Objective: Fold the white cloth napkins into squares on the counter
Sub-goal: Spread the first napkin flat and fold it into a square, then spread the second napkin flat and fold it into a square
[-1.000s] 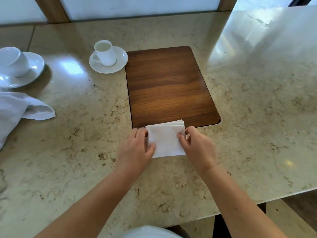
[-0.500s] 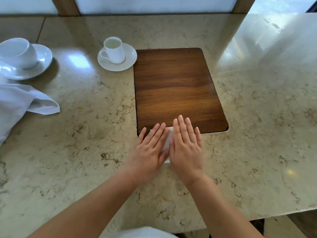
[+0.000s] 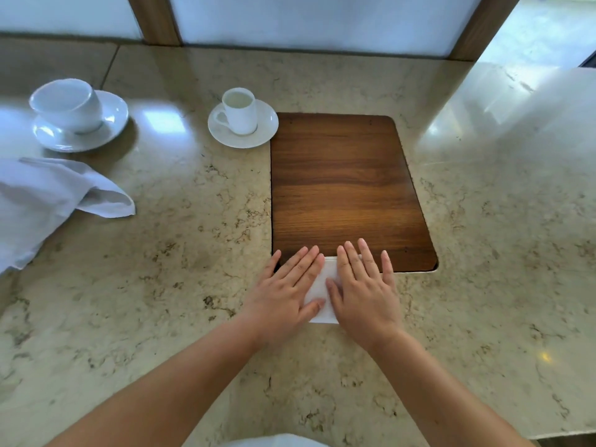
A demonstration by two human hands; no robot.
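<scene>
White cloth, folded small, lies on the marble counter (image 3: 161,301) at the near edge of the wooden board (image 3: 345,188); this folded napkin (image 3: 322,285) is almost hidden under two palms. One second ago the hands were pinching its sides and most of the square was visible. Half a second ago they were already flat on top of it, and they stay so now. I judge that the folding of this piece is finished and the person is pressing the creases.

The left hand (image 3: 287,285) lies flat with straight fingers, its fingertips reaching the board's near edge. The right hand (image 3: 364,285) is flat and straight too, beside it, with the thumbs close. Neither grips anything. Far left of the board, a loose napkin (image 3: 48,201) waits unfolded.
</scene>
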